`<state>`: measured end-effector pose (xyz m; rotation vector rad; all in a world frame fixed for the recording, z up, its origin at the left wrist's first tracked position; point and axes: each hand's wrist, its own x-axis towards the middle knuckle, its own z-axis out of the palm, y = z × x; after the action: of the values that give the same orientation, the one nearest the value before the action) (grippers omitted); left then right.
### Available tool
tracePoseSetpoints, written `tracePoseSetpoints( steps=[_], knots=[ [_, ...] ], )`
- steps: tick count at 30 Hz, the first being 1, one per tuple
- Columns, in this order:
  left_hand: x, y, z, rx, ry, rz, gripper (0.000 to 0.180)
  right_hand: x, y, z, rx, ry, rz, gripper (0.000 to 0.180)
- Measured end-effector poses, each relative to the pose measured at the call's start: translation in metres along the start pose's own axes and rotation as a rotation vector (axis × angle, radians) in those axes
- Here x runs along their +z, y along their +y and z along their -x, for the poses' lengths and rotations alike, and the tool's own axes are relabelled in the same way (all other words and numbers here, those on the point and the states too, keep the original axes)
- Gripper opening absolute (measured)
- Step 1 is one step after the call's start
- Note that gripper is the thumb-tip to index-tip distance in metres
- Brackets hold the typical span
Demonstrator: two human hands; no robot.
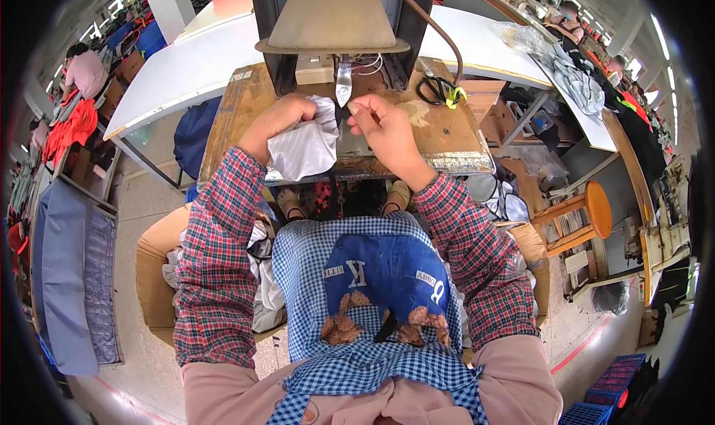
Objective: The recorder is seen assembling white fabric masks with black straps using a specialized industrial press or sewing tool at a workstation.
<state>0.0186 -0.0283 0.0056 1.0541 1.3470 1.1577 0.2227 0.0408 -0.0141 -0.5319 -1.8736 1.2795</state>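
Fingers [365, 118] of the right hand [389, 135] are pressed together, on what cannot be told, near the metal tip [343, 87], and could be pricked if slipped toward it, while striped cloth [302, 152] is pinched by the left hand [279, 120] above the counter [242, 101].

Inspected: one piece of pale grey-white cloth [304, 151], finely striped, gathered at the top within the curled fingers of my left hand [287, 120]. Its lower part spreads in loose folds — uneven, not flat — over the front edge of the worn wooden tabletop [246, 112]. Along its right side stands a narrow dark strip [341, 120], just beside the pinched fingertips of my right hand [382, 127] (whether strip and cloth are joined, I cannot tell).
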Motion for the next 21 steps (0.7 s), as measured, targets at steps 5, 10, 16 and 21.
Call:
tracePoseSetpoints(
  steps=[5,10,16,21],
  knots=[
    [0.015,0.010,0.010,-0.039,0.000,0.125,0.013,0.000,0.004,-0.001,-0.046,0.045,-0.016,0.018],
    [0.012,0.010,0.012,-0.017,-0.025,0.125,0.016,0.002,0.005,-0.001,-0.048,0.058,-0.034,0.018],
    [0.006,0.007,0.007,-0.017,-0.056,0.121,0.018,0.003,0.008,-0.003,-0.045,0.064,-0.071,0.018],
    [0.008,0.009,0.011,-0.029,-0.034,0.122,0.013,0.002,0.005,-0.002,-0.002,0.063,-0.095,0.018]
  ],
)
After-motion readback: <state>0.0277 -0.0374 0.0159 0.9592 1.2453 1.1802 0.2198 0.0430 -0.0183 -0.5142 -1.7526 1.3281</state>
